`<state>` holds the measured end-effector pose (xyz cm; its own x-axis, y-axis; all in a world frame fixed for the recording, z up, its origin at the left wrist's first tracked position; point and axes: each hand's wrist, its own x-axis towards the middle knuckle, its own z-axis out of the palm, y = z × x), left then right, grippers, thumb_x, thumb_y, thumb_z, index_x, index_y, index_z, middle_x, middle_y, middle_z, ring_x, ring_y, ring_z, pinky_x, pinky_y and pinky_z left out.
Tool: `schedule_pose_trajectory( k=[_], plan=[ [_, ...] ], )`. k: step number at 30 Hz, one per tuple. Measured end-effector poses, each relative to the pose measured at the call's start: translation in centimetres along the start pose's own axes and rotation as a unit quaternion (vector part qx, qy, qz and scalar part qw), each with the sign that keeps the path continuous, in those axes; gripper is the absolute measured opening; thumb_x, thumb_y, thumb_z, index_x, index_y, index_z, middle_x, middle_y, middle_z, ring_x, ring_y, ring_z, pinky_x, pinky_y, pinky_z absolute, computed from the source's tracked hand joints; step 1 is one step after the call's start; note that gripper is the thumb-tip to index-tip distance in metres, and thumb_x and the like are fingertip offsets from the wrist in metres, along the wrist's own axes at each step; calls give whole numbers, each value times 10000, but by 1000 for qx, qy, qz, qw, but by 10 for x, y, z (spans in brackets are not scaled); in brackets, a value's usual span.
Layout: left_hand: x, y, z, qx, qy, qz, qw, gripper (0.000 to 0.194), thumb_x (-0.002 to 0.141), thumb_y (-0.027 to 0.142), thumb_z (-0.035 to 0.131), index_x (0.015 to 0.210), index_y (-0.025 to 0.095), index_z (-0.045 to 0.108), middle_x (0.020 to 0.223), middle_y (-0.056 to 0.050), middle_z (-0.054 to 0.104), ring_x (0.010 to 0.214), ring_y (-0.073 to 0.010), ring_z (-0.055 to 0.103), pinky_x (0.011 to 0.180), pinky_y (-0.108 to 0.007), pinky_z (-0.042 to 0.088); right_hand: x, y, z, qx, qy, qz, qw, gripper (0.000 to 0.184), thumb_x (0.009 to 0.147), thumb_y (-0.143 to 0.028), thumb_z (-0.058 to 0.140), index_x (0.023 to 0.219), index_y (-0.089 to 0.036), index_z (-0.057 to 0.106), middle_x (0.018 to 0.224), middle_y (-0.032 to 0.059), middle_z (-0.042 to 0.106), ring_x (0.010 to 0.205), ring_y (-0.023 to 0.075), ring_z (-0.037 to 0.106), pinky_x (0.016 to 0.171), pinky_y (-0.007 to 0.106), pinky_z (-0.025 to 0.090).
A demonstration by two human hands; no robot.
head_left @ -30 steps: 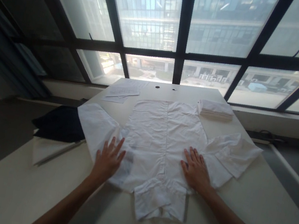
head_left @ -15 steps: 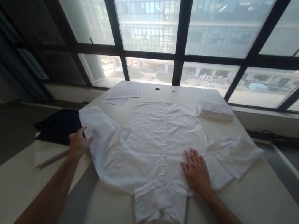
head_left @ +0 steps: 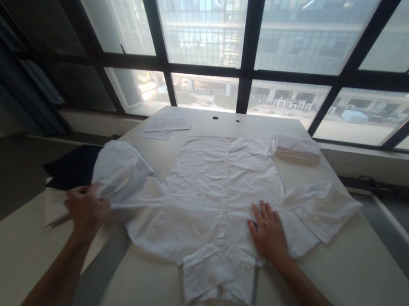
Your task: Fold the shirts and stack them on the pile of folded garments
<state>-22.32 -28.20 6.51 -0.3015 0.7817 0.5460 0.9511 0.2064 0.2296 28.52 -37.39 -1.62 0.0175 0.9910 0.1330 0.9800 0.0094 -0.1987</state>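
Note:
A white short-sleeved shirt [head_left: 194, 209] lies spread on the table, its collar [head_left: 220, 277] towards me and its button strip running down the middle. My left hand [head_left: 87, 206] grips the edge of the left sleeve [head_left: 122, 170], which is pulled taut and bunched up to the left. My right hand [head_left: 268, 233] rests flat on the shirt's right half, fingers stretched out. To the right the other sleeve [head_left: 325, 208] lies flat on the tabletop.
A stack of folded white cloth [head_left: 295, 149] sits at the back right of the table [head_left: 147, 296]. Papers [head_left: 168, 121] lie at the back left. Beyond my left hand is a dark cloth [head_left: 73, 167]. Large windows [head_left: 212, 17] stand behind.
My left hand has moved left and slightly down, drawing the left sleeve with it so that the cloth stretches and bunches. My right hand has stayed in place on the shirt.

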Motion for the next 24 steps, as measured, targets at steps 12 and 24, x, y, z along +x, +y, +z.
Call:
schedule_pose_trajectory(
  k=[12, 24],
  plan=[
    [-71, 148, 66, -94, -261, 398, 875, 538, 1067, 443, 370, 1567, 261, 454, 1667, -85, 365, 1563, -307, 261, 1242, -562, 257, -2, 0, -4, 1, -22, 16, 1000, 601, 1042, -402, 409, 1601, -179, 412, 1695, 121, 285, 1572, 292, 223, 1259, 501, 163],
    [-109, 145, 49, -6, -305, 409, 860, 569, 1092, 464, 347, 1632, 285, 324, 1711, -71, 237, 1586, -347, 152, 1227, -642, 231, -54, -3, -2, -30, -9, 47, 998, 598, 1030, -374, 387, 1599, -191, 415, 1694, 116, 292, 1576, 296, 208, 1258, 543, 146]
  ],
)
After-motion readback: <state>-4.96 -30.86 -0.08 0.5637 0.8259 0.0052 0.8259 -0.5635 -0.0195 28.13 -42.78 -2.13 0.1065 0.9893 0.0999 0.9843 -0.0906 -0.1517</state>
